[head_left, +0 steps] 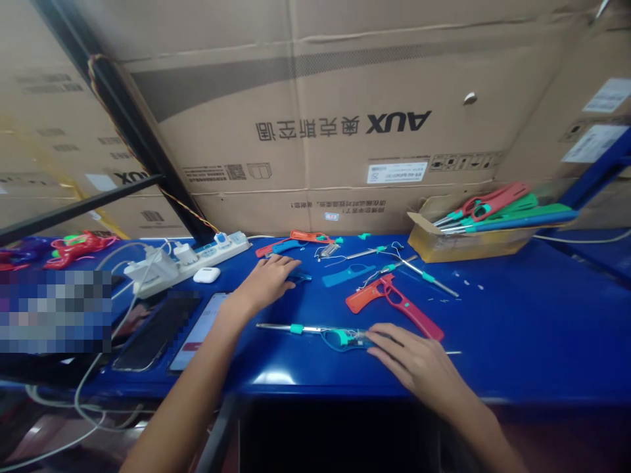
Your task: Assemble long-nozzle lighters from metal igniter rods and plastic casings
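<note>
My right hand point(411, 358) has its fingers and thumb closed around the right end of a partly assembled long-nosed lighter point(340, 336). Its metal tube points left, with a green part and thin wires lying in a blue half-shell. Farther back on the left, my left hand point(269, 279) is palm down with its fingers stretched and the thumb apart. Beside that thumb lies a small translucent blue piece point(302, 277); whether they touch is unclear. Red and orange casing halves point(414, 314) lie beyond my right hand, with a blue casing half point(348, 274) behind them.
Metal lighter tubes point(434, 281) and more casings point(280, 246) lie toward the back of the blue table point(542, 328). A cardboard box point(468, 246) at right holds several lighters. Left are a power strip point(197, 256), an earbud case point(206, 274), phones point(158, 332) and loose cables.
</note>
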### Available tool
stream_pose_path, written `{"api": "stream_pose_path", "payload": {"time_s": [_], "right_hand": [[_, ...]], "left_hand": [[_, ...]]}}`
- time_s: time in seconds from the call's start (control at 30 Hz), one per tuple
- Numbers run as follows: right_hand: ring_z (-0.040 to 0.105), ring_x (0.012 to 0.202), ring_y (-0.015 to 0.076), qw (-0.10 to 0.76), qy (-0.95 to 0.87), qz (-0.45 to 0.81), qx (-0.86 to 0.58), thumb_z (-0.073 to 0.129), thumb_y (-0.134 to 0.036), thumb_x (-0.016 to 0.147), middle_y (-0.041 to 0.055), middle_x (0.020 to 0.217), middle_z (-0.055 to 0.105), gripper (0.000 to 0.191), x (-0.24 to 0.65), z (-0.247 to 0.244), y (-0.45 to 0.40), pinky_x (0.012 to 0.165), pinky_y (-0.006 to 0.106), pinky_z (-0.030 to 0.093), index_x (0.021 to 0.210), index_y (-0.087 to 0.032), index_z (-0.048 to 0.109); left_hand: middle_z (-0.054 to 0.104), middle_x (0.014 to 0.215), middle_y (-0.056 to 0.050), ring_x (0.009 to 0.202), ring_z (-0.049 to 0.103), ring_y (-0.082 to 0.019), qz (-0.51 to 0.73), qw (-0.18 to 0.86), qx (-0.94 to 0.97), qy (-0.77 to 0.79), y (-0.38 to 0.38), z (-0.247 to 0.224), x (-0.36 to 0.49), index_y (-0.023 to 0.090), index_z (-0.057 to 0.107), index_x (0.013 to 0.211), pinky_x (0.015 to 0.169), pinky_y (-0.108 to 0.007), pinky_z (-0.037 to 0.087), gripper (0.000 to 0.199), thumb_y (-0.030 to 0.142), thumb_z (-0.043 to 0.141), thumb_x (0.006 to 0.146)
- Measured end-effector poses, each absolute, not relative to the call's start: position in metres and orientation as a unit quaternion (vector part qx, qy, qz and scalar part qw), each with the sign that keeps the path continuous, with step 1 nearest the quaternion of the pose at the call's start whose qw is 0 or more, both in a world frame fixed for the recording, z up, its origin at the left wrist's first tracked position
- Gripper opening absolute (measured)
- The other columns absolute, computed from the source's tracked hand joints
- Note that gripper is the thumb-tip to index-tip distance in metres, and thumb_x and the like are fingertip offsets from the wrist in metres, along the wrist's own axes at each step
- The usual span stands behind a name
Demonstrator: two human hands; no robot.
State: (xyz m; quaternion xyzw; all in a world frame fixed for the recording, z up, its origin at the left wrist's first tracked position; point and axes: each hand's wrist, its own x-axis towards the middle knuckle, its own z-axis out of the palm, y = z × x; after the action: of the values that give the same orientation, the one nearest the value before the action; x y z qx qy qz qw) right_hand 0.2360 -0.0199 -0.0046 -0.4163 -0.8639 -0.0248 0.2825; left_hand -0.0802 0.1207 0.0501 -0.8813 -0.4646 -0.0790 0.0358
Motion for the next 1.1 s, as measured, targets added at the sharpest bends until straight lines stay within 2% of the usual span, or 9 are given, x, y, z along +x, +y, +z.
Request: {"api": "stream_pose_path", "payload": {"time_s": [0.13, 0.27, 0.4, 0.5, 0.6, 0.67, 0.77, 0.9, 1.1], "right_hand": [[0.075, 0.096, 0.0182, 0.289, -0.859, -0.023, -0.421, 0.045, -0.034, 0.106, 0.0076, 0.123, 0.071, 0.030, 0.236, -0.004, -0.020, 0.074, 0.028, 0.063, 0.117, -0.021, 0.070], [0.073, 0.104, 0.0210, 0.336, -0.840, -0.031, -0.425, 0.051, -0.035, 0.103, 0.0095, 0.132, 0.068, 0.031, 0.238, -0.001, -0.020, 0.077, 0.030, 0.064, 0.127, -0.019, 0.065], [0.071, 0.112, 0.0220, 0.415, -0.809, -0.028, -0.415, 0.062, -0.030, 0.098, 0.0115, 0.138, 0.064, 0.059, 0.242, -0.002, -0.023, 0.086, 0.030, 0.063, 0.153, -0.020, 0.042], [0.070, 0.114, 0.0230, 0.440, -0.799, -0.032, -0.408, 0.066, -0.027, 0.095, 0.0122, 0.143, 0.060, 0.074, 0.244, -0.003, -0.024, 0.085, 0.030, 0.064, 0.159, -0.023, 0.030], [0.068, 0.117, 0.0234, 0.439, -0.810, -0.037, -0.388, 0.067, -0.024, 0.094, 0.0106, 0.137, 0.065, 0.067, 0.244, -0.002, -0.023, 0.093, 0.034, 0.062, 0.155, -0.025, 0.039], [0.070, 0.113, 0.0214, 0.432, -0.814, -0.020, -0.387, 0.067, -0.023, 0.095, 0.0083, 0.128, 0.070, 0.056, 0.243, -0.002, -0.021, 0.092, 0.034, 0.062, 0.148, -0.025, 0.050], [0.073, 0.104, 0.0201, 0.426, -0.810, 0.003, -0.403, 0.067, -0.029, 0.095, 0.0070, 0.118, 0.074, 0.042, 0.243, -0.001, -0.020, 0.087, 0.033, 0.063, 0.137, -0.024, 0.062], [0.074, 0.098, 0.0202, 0.409, -0.814, -0.011, -0.413, 0.064, -0.035, 0.096, 0.0069, 0.113, 0.075, 0.034, 0.242, -0.002, -0.017, 0.083, 0.034, 0.063, 0.128, -0.022, 0.068], [0.074, 0.093, 0.0198, 0.338, -0.834, -0.017, -0.437, 0.058, -0.038, 0.099, 0.0077, 0.113, 0.075, 0.031, 0.240, -0.006, -0.014, 0.075, 0.032, 0.064, 0.121, -0.022, 0.072]], "left_hand": [[0.073, 0.116, -0.010, 0.114, 0.061, -0.032, -0.082, 0.040, -0.880, -0.467, 0.129, 0.043, -0.071, 0.023, 0.065, 0.121, 0.103, -0.057, 0.038, 0.039, 0.008, 0.069, 0.086], [0.069, 0.122, -0.013, 0.120, 0.057, -0.033, -0.155, 0.036, -0.873, -0.462, 0.109, 0.061, -0.062, 0.020, 0.059, 0.128, 0.108, -0.062, 0.031, 0.036, 0.016, 0.063, 0.093], [0.063, 0.129, -0.010, 0.112, 0.061, -0.023, -0.396, -0.212, -0.827, -0.338, 0.064, 0.080, -0.036, 0.025, 0.039, 0.149, 0.102, -0.044, 0.048, 0.057, 0.032, 0.062, 0.097], [0.064, 0.124, -0.010, 0.106, 0.066, -0.022, -0.416, -0.398, -0.760, -0.302, 0.029, 0.072, -0.010, 0.025, 0.043, 0.146, 0.097, -0.041, 0.054, 0.057, 0.034, 0.067, 0.095], [0.063, 0.126, -0.011, 0.106, 0.069, -0.024, -0.413, -0.534, -0.691, -0.257, 0.009, 0.052, 0.006, 0.022, 0.060, 0.122, 0.094, -0.040, 0.057, 0.033, 0.034, 0.070, 0.093], [0.063, 0.127, -0.011, 0.108, 0.070, -0.026, -0.429, -0.562, -0.658, -0.259, 0.006, 0.042, 0.006, 0.021, 0.060, 0.116, 0.094, -0.040, 0.058, 0.031, 0.037, 0.072, 0.092], [0.066, 0.127, -0.012, 0.111, 0.069, -0.028, -0.424, -0.526, -0.671, -0.307, 0.009, 0.033, -0.007, 0.021, 0.060, 0.119, 0.093, -0.041, 0.058, 0.037, 0.042, 0.072, 0.091], [0.073, 0.115, -0.006, 0.115, 0.064, -0.026, -0.380, -0.296, -0.790, -0.379, 0.017, 0.023, -0.031, 0.026, 0.067, 0.117, 0.111, -0.050, 0.043, 0.033, 0.045, 0.071, 0.091], [0.074, 0.110, -0.005, 0.101, 0.063, -0.021, -0.300, -0.115, -0.868, -0.379, 0.020, 0.006, -0.046, 0.026, 0.069, 0.118, 0.095, -0.042, 0.047, 0.021, 0.032, 0.056, 0.102]]}}
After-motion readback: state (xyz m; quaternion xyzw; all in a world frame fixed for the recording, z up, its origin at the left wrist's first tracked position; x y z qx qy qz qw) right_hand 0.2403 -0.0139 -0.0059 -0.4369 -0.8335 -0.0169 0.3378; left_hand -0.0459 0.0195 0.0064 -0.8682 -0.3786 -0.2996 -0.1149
